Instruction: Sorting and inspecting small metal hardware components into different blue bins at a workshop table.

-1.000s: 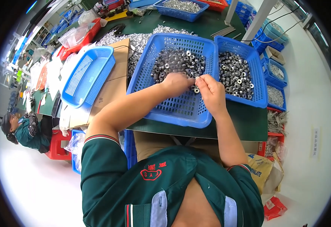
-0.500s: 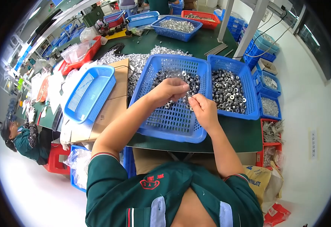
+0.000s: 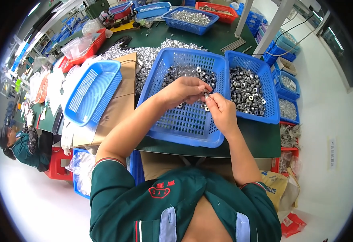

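My left hand (image 3: 182, 89) and right hand (image 3: 221, 109) meet over the big blue basket (image 3: 184, 121) in front of me, fingertips touching. Between them I pinch a small dark metal piece (image 3: 206, 94); both grips are narrow and closed on it, though it is too small for me to tell whether it is one part or two. It sits above the basket's middle, over the scatter of grey metal nuts (image 3: 184, 72) lying toward the far side of the basket floor.

Just to the right, touching my basket, a second blue basket (image 3: 265, 109) holds a denser heap of the same ringed nuts. To my left an empty blue tray (image 3: 91, 90) rests tilted on a cardboard box (image 3: 118, 109). A loose pile of bright metal parts (image 3: 144, 54) lies on the green tabletop (image 3: 249, 137) beyond the box. Farther back stand another blue basket of parts (image 3: 190, 18) and a red one (image 3: 217, 7). At the far left a person in a green jacket (image 3: 19, 147) sits.
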Motion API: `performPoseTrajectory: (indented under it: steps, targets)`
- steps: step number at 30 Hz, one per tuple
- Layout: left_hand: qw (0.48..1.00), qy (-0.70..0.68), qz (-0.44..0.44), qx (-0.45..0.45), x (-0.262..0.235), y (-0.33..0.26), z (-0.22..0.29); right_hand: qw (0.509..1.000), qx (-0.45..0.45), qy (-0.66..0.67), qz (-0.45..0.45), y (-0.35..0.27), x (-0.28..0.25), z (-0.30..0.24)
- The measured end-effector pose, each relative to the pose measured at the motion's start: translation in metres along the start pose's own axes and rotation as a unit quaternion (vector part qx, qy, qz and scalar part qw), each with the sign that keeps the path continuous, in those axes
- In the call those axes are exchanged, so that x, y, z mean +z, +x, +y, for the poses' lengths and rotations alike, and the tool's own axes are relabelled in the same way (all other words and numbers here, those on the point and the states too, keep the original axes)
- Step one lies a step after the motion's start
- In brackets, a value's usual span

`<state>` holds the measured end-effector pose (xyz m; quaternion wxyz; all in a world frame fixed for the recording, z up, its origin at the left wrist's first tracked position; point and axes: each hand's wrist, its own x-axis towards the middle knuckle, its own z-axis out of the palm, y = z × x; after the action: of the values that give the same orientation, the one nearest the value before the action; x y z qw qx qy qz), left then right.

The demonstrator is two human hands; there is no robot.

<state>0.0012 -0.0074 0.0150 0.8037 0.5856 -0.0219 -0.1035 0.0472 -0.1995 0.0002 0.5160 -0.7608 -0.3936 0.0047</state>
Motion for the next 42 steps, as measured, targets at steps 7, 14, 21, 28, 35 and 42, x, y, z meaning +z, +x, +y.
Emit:
performPoseTrajectory:
  steps: [7, 14, 21, 28, 35, 42]
  targets:
    - [0.998, 0.05, 0.032, -0.023, 0.003, -0.002, 0.001, 0.999, -0.025, -0.035, 0.008, -0.002, 0.001, 0.003]
    - [0.991, 0.092, 0.058, -0.082, 0.002, 0.0, -0.003, 0.974, -0.138, -0.18, 0.006, -0.003, 0.004, -0.002]
    - [0.984, 0.149, 0.079, -0.048, 0.008, -0.003, 0.002, 0.992, -0.058, -0.109, -0.008, 0.0, 0.001, -0.001]
    - [0.974, 0.204, 0.056, 0.074, 0.011, 0.0, 0.004, 0.996, 0.062, 0.028, -0.058, 0.006, -0.007, 0.006]
    - [0.996, -0.033, 0.073, 0.026, 0.005, 0.003, 0.003, 0.994, 0.089, 0.038, -0.041, 0.001, -0.004, 0.003]
    - [0.783, 0.611, 0.116, 0.023, 0.0, 0.023, -0.039, 0.991, 0.066, 0.114, 0.007, -0.002, -0.004, 0.008]
